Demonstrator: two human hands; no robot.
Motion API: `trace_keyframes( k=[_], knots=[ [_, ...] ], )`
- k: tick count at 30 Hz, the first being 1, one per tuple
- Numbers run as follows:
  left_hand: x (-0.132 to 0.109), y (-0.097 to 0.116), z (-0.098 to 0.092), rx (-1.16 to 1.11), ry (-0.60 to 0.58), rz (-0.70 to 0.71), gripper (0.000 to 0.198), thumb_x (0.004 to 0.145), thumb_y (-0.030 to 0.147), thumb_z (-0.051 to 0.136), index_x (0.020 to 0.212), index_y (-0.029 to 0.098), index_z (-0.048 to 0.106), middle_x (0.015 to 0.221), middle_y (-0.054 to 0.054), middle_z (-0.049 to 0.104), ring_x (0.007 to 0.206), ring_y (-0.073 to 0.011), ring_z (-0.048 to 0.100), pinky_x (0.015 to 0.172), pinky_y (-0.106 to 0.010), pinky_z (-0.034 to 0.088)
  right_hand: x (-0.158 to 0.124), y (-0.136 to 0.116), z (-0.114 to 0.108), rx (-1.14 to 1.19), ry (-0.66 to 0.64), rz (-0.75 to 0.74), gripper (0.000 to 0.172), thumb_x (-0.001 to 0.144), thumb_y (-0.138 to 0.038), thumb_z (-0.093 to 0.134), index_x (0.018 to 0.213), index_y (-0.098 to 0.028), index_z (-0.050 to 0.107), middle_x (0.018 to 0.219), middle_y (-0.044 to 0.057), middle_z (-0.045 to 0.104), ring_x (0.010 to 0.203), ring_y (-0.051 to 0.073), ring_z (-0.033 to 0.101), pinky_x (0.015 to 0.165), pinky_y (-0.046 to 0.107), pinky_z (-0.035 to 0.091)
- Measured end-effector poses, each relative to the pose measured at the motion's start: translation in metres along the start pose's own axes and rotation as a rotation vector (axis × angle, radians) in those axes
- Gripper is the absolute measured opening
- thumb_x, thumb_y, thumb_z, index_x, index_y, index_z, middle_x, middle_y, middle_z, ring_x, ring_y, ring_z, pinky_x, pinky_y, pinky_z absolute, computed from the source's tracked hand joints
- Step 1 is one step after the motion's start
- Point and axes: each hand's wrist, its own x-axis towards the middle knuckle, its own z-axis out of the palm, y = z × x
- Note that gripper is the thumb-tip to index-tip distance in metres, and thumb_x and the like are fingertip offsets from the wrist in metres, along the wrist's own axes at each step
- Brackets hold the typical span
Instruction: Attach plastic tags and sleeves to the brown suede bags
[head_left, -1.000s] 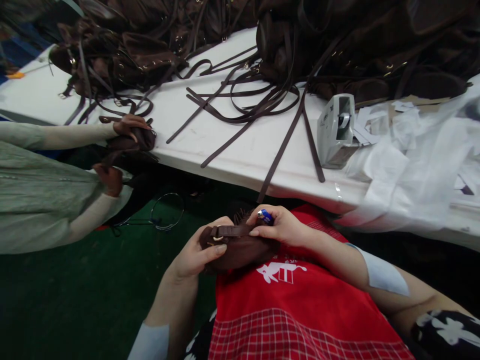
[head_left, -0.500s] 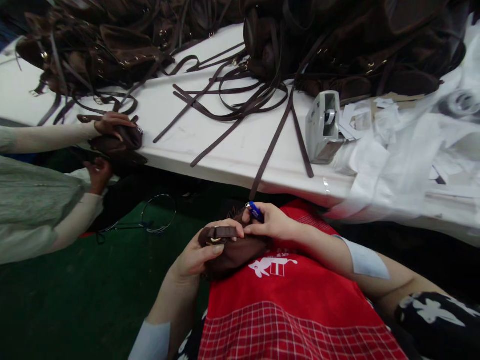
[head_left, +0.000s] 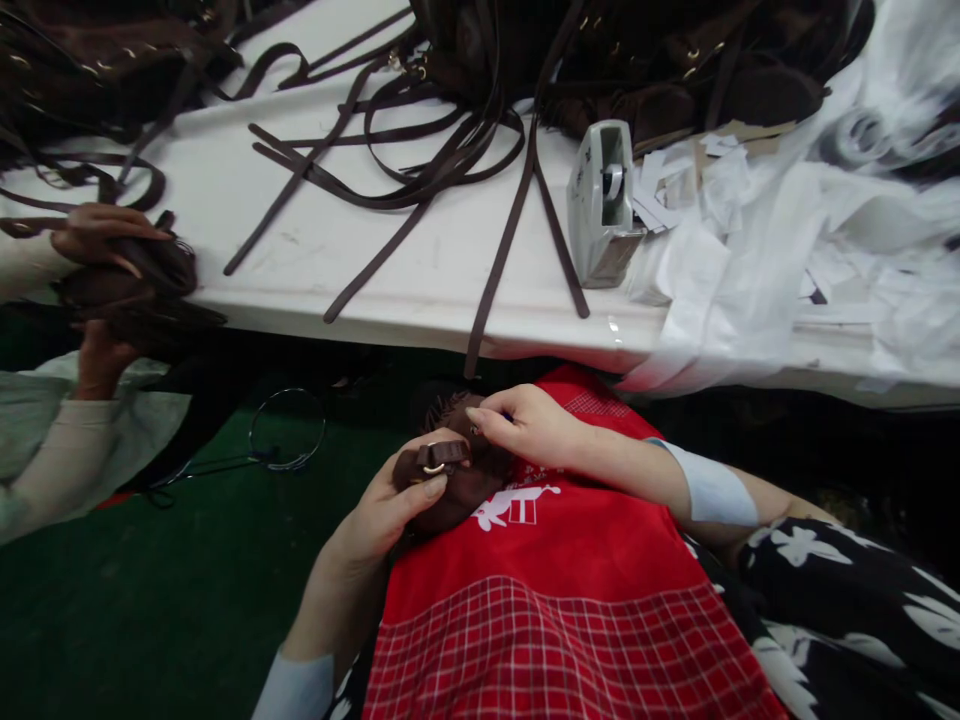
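Note:
My left hand (head_left: 379,515) grips a small dark brown bag (head_left: 457,490) in my lap, with the thumb pressed on its strap by a brass buckle (head_left: 433,466). My right hand (head_left: 525,428) rests on the bag's far end with its fingers curled. Only a sliver of the blue lighter (head_left: 509,416) shows under those fingers. Both hands sit over my red apron (head_left: 555,600), just below the white table's edge (head_left: 420,325).
Loose brown straps (head_left: 420,170) and a heap of brown bags (head_left: 637,50) cover the table. A grey tape dispenser (head_left: 600,200) stands beside crumpled white paper (head_left: 750,250). At left, another person's hands (head_left: 97,240) hold a brown bag. A wire loop (head_left: 289,440) lies on the green floor.
My right hand has closed further, so the blue lighter is almost hidden. Both hands drew the bag slightly closer together. The view has shifted, sliding the table and the other person leftward.

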Motion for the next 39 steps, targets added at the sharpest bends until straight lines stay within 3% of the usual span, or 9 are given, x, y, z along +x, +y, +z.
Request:
trace_keyframes(
  k=[6, 12, 19, 24, 27, 31, 39],
  knots=[
    [0.000, 0.000, 0.002, -0.024, 0.020, -0.024, 0.031, 0.077, 0.033, 0.074, 0.105, 0.021, 0.071, 0.108, -0.007, 0.067, 0.101, -0.0246, 0.061, 0.091, -0.032, 0.047, 0.000, 0.001, 0.003, -0.017, -0.020, 0.031, 0.038, 0.093, -0.030, 0.048, 0.062, -0.014, 0.063, 0.057, -0.001, 0.051, 0.056, 0.010, 0.042, 0.055, 0.025, 0.026],
    [-0.002, 0.001, 0.007, -0.040, 0.075, -0.064, 0.032, 0.077, 0.032, 0.074, 0.108, 0.021, 0.070, 0.105, -0.006, 0.068, 0.102, -0.0243, 0.060, 0.090, -0.032, 0.048, -0.001, 0.003, 0.001, 0.040, -0.054, -0.004, 0.048, 0.097, -0.044, 0.044, 0.068, -0.014, 0.067, 0.062, 0.001, 0.057, 0.060, 0.011, 0.048, 0.058, 0.024, 0.030],
    [-0.001, -0.005, 0.004, 0.023, -0.014, -0.016, 0.028, 0.083, 0.029, 0.069, 0.109, 0.022, 0.068, 0.112, -0.007, 0.065, 0.104, -0.0238, 0.059, 0.090, -0.032, 0.048, -0.001, 0.006, 0.006, 0.011, -0.004, 0.021, 0.040, 0.096, -0.028, 0.045, 0.065, -0.014, 0.067, 0.058, -0.001, 0.055, 0.055, 0.009, 0.043, 0.057, 0.024, 0.030],
    [0.000, -0.004, 0.005, 0.036, -0.030, -0.005, 0.027, 0.084, 0.029, 0.067, 0.111, 0.024, 0.067, 0.113, -0.005, 0.065, 0.106, -0.0238, 0.059, 0.093, -0.032, 0.046, 0.000, 0.005, 0.005, 0.027, -0.031, 0.000, 0.046, 0.097, -0.036, 0.043, 0.062, -0.014, 0.064, 0.057, -0.001, 0.054, 0.055, 0.009, 0.045, 0.057, 0.023, 0.031],
    [0.000, 0.001, 0.011, 0.115, -0.007, 0.022, 0.025, 0.086, 0.029, 0.066, 0.110, 0.024, 0.066, 0.108, -0.004, 0.066, 0.102, -0.0222, 0.059, 0.091, -0.031, 0.047, 0.000, 0.005, 0.003, 0.019, -0.039, 0.011, 0.051, 0.098, -0.046, 0.041, 0.063, -0.014, 0.062, 0.059, 0.000, 0.055, 0.057, 0.010, 0.046, 0.057, 0.024, 0.030],
    [0.001, 0.007, 0.022, 0.297, 0.046, 0.069, 0.022, 0.085, 0.030, 0.066, 0.106, 0.022, 0.068, 0.104, -0.005, 0.066, 0.097, -0.0222, 0.059, 0.089, -0.031, 0.046, -0.009, 0.012, 0.004, 0.040, -0.020, 0.096, 0.049, 0.097, -0.042, 0.041, 0.058, -0.016, 0.054, 0.055, -0.001, 0.050, 0.055, 0.011, 0.043, 0.055, 0.025, 0.029],
    [0.015, 0.013, 0.032, 0.346, -0.087, 0.030, 0.020, 0.085, 0.030, 0.065, 0.101, 0.019, 0.069, 0.104, -0.007, 0.065, 0.095, -0.0227, 0.060, 0.087, -0.032, 0.047, -0.023, 0.026, 0.006, 0.163, 0.002, 0.218, 0.047, 0.097, -0.037, 0.038, 0.055, -0.018, 0.046, 0.053, -0.002, 0.047, 0.052, 0.011, 0.043, 0.055, 0.025, 0.031]
  ],
)
